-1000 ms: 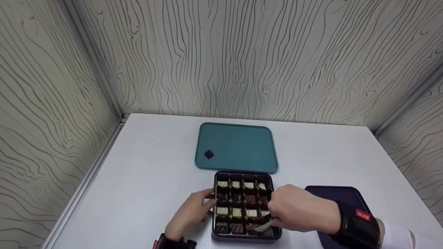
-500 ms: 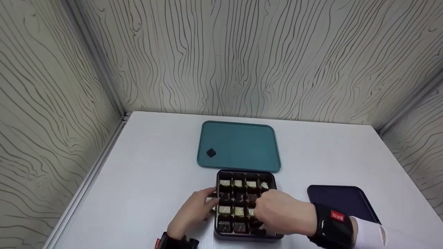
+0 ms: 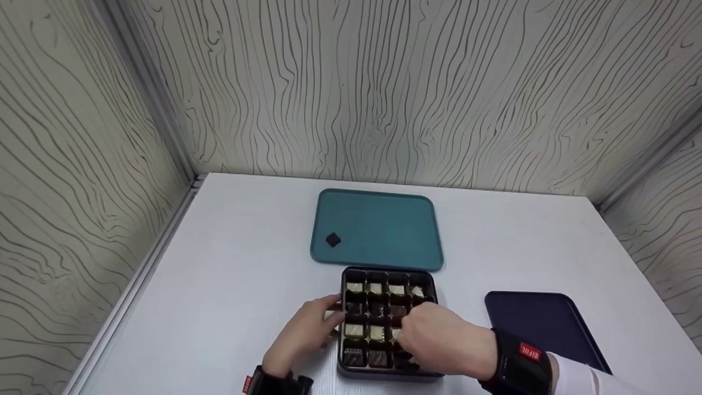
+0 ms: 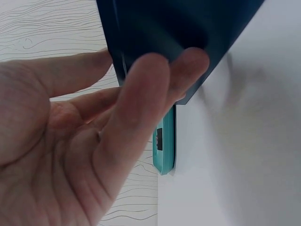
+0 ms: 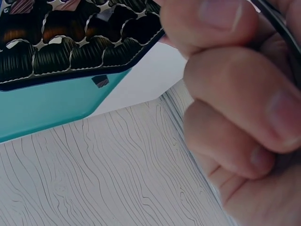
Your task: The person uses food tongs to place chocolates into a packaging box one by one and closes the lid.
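Observation:
A dark square box (image 3: 384, 376) is divided into rows of small cells holding white chocolates (image 3: 354, 331) and dark chocolates (image 3: 377, 358). Beside its left wall rests my left hand (image 3: 304, 329), fingers extended; in the left wrist view the fingertips (image 4: 190, 61) lie against the box's dark side. My right hand (image 3: 439, 337) is over the box's front right cells, fingers curled. In the right wrist view it grips a slim dark handle (image 5: 278, 23); the tool looks like tongs, its tips mostly hidden under the hand.
Behind the box lies a teal tray (image 3: 384, 225) with one dark piece (image 3: 333, 240) near its left side. A dark navy tray (image 3: 532, 315) lies at right, partly under my right forearm. Patterned walls (image 3: 351, 99) border the white table (image 3: 236, 236).
My right hand has moved left over the box's front cells with the tongs, covering them more, then stays nearly still. The left hand keeps its place at the box's side.

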`<state>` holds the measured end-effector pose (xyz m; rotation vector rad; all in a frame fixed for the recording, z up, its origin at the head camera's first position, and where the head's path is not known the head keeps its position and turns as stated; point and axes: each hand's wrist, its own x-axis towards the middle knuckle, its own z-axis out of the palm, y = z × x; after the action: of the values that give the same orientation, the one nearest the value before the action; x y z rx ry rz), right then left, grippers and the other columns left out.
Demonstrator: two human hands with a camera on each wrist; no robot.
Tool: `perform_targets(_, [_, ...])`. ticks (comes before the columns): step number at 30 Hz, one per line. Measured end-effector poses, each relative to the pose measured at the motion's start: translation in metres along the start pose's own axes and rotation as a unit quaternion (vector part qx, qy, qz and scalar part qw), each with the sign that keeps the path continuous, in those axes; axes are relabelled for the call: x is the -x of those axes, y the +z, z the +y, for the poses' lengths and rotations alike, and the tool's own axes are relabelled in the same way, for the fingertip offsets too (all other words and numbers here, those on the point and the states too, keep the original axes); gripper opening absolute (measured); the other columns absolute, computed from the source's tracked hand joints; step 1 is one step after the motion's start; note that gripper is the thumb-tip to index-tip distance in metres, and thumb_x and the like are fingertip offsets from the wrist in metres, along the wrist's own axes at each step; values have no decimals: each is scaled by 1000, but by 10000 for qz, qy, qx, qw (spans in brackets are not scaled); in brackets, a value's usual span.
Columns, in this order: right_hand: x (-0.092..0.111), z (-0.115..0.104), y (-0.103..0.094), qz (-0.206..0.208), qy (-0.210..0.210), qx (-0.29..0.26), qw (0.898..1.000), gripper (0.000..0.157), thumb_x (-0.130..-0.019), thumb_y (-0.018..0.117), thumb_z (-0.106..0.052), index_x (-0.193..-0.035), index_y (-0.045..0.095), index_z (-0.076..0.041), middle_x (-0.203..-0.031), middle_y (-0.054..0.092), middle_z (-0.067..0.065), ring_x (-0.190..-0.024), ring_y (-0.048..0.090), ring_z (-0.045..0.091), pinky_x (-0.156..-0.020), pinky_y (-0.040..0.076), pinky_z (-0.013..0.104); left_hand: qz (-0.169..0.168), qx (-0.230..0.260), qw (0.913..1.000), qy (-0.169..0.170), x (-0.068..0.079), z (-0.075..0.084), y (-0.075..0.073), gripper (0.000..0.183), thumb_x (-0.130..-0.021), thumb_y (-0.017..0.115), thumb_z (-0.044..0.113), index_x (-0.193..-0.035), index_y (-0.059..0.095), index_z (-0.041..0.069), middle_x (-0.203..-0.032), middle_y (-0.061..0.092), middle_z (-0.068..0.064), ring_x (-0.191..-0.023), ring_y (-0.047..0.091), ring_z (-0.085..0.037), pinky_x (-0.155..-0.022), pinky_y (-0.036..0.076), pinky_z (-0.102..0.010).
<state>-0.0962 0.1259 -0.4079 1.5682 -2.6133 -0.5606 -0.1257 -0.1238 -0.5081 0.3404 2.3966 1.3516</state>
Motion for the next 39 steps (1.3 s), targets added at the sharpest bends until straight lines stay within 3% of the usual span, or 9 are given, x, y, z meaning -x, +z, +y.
perform_targets(5, [1,1,-3,-33,166,180,9997,41,-74,86,-27,-54,52,-22,-52,54,-9,-47,45,10,-44,33,26,48,-154,9998,103,-3,1,-1,50,-106,60,20,-148,54,-6,-140,67,-27,-106,74,-31,-98,59,-53])
perform_targets(7, [3,3,-6,-30,223,260,9994,46,-77,87,-36,-53,50,-22,-51,52,-8,-46,44,10,-43,33,26,47,-144,9999,74,-3,1,-2,50,-106,61,20,-148,54,-6,-140,67,-27,-105,73,-31,-98,59,-55])
perform_targets(13, [21,20,-19,-17,501,-315,9982,48,-75,89,-38,-54,49,-21,-51,49,-9,-46,37,8,-44,29,24,-9,48,10000,35,-4,2,-3,51,-106,60,19,-150,52,-5,-138,67,-27,-82,71,-20,-74,60,-37])
perform_targets(16, [33,35,-28,-134,771,-725,9943,47,-80,87,-43,-55,53,-21,-51,49,-10,-47,34,6,-45,31,24,-12,77,9999,67,-5,2,-4,51,-106,61,19,-150,52,-4,-139,67,-27,-82,72,-20,-71,58,-33])
perform_targets(19, [41,51,-35,1,1195,-1321,9840,40,-84,85,-41,-60,61,-21,-53,53,-12,-48,36,3,-47,34,23,2,54,9999,108,-6,2,-4,50,-106,61,18,-150,52,-5,-139,67,-27,-81,72,-22,-70,59,-34])
perform_targets(22, [41,64,-37,413,1683,-1850,9673,41,-89,82,-37,-61,57,-21,-54,46,-15,-50,34,0,-48,32,21,19,0,9999,104,-6,2,-5,50,-106,61,18,-149,53,-5,-138,67,-27,-83,73,-22,-75,61,-40])
perform_targets(27, [19,78,-23,973,2397,-2296,9383,47,-95,77,-31,-63,43,-22,-59,28,-14,-54,28,1,-54,22,19,48,-126,9999,84,-8,3,-6,50,-106,61,20,-149,54,-4,-140,68,-25,-102,73,-26,-99,58,-53])
perform_targets(30, [-4,86,-6,1060,2654,-2450,9264,50,-96,76,-31,-64,39,-22,-59,24,-12,-54,25,4,-55,18,20,55,-118,9999,81,-9,3,-5,49,-106,61,21,-148,55,-3,-139,68,-24,-109,72,-29,-101,58,-55])
perform_targets(39, [-85,98,48,668,3095,-2997,8999,60,-99,74,-35,-59,31,-21,-56,19,-9,-50,22,9,-50,18,24,80,-53,9999,-51,-4,-1,4,48,-105,61,21,-146,57,-4,-135,70,-24,-123,69,-38,-101,58,-58])
